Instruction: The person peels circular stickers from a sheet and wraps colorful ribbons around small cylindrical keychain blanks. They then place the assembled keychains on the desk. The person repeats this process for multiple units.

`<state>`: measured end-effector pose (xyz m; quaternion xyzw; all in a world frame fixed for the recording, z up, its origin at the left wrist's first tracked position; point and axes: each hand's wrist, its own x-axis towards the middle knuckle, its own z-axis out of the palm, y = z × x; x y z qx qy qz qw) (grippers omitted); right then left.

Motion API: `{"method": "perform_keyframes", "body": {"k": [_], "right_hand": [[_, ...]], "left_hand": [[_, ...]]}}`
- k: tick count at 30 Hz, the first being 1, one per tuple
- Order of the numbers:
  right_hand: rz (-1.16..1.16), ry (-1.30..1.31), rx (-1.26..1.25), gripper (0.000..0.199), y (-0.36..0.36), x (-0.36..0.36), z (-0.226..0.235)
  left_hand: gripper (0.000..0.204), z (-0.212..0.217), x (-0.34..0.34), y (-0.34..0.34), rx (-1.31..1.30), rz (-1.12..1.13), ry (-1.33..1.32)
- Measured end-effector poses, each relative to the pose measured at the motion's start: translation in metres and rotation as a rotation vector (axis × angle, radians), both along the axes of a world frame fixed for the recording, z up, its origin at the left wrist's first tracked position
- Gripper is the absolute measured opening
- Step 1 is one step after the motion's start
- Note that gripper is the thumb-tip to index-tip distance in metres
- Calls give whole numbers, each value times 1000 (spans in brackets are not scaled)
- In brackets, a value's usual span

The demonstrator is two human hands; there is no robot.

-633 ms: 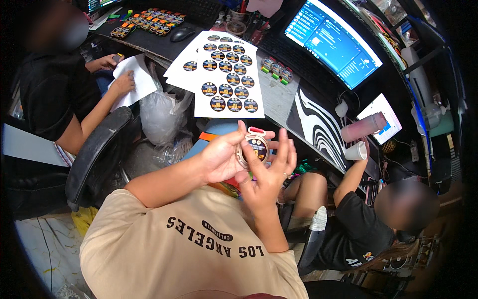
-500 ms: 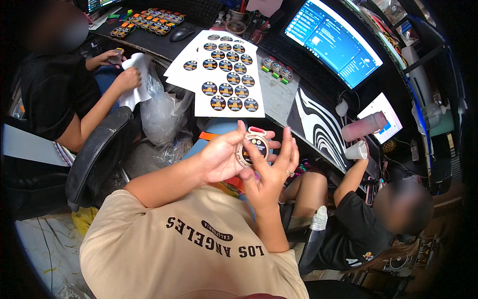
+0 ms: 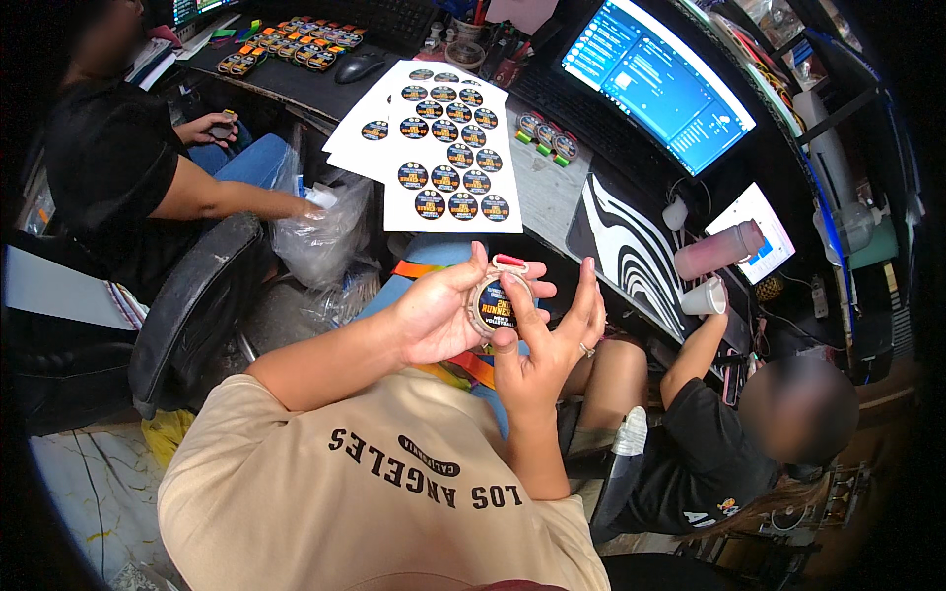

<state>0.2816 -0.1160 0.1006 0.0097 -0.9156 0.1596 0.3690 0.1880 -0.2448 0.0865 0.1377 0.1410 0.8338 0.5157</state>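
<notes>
In my left hand (image 3: 441, 307) lies a round medal (image 3: 493, 306) with a pale metal rim, a black printed sticker on its face and a red piece at its top loop. The left thumb and fingers hold it from the side and underneath. My right hand (image 3: 544, 357), with a ring on one finger, rests its index fingertip on the sticker. Its thumb is at the medal's lower edge, and its other fingers are stretched out. An orange ribbon (image 3: 477, 369) shows below the hands, over my lap.
Sheets of round black stickers (image 3: 453, 212) lie on the desk ahead. Several finished medals (image 3: 320, 56) sit far left, a few more (image 3: 545, 136) beside the sheets. A monitor (image 3: 655, 84) stands right. One co-worker sits left near a plastic bag (image 3: 320, 241); another, right, holds a white cup (image 3: 702, 297).
My right index finger has moved up the medal's face, uncovering more of the sticker. The left co-worker has put down the white sheet and reaches into the plastic bag.
</notes>
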Motion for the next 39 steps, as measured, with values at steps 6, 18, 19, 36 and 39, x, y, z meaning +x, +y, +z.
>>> {"method": "perform_keyframes", "body": {"k": [6, 18, 19, 36, 39], "right_hand": [[-23, -19, -31, 47, 2, 6, 2], [19, 3, 23, 44, -9, -3, 2], [9, -14, -3, 44, -6, -3, 3], [-186, -86, 86, 45, 11, -4, -13], [40, -188, -468, 50, 36, 2, -20]], "left_hand": [[69, -2, -3, -1, -6, 31, -14], [69, 10, 0, 0, -83, 44, -34], [69, 9, -1, -1, -59, 40, -35], [71, 0, -10, 4, -51, 41, -74], [70, 3, -17, -7, -147, 71, 76]]}}
